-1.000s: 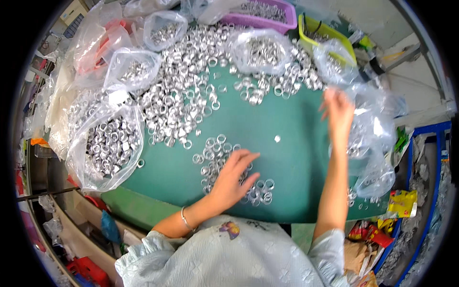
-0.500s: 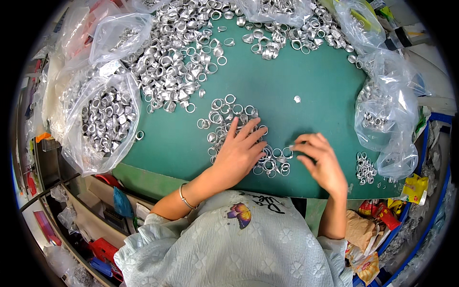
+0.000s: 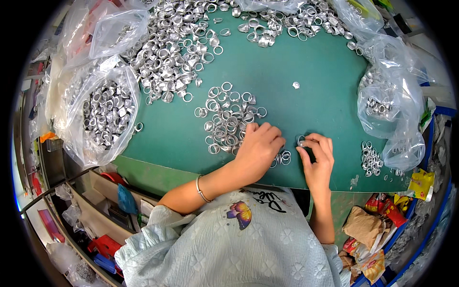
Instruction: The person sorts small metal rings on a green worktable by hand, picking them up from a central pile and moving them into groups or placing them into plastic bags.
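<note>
Between the thumb and fingers of my right hand is a silver ring, held just above the green table mat. My left hand is closed, its fingers curled down at the right side of a small pile of silver rings. Its fingertips are hidden, so I cannot make out what they grip. A few loose rings show beside and under that hand.
A large heap of rings spreads over the far left. Clear bags of rings stand at the left and right. A small ring pile lies near the right edge, and a single silver piece lies farther back.
My left hand has gone from spread over the pile to curled, shifting right and toward me. My right hand holds its ring slightly farther right, with the fingers more upright.
</note>
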`<control>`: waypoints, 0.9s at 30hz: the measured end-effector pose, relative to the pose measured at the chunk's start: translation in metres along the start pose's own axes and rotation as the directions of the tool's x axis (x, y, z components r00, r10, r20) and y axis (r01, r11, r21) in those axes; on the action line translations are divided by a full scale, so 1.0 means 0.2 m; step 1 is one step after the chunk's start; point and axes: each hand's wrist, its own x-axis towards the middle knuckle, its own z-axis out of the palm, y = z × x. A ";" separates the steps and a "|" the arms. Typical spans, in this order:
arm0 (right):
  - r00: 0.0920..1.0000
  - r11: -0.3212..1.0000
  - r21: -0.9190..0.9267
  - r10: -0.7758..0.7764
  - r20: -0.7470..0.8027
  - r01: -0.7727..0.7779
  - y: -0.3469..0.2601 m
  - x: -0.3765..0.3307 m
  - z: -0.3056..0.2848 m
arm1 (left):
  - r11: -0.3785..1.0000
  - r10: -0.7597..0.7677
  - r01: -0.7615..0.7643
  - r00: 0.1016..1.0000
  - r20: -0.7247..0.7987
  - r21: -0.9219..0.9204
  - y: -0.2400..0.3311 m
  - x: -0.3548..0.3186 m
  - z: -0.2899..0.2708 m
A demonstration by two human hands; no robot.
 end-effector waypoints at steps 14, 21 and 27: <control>0.945 0.292 0.914 0.249 0.212 -0.282 -0.23 -0.06 0.02 | -0.048 -0.448 0.196 0.872 0.196 -0.979 0.14 -0.03 -0.14; 0.972 0.417 0.884 0.186 0.143 -0.210 -0.28 -0.05 0.01 | 0.129 -0.447 0.122 0.893 0.052 -0.984 0.15 -0.06 -0.13; 0.984 0.541 0.825 0.151 0.094 -0.162 -0.29 -0.06 0.00 | 0.168 -0.431 0.105 0.902 0.023 -0.980 0.15 -0.08 -0.14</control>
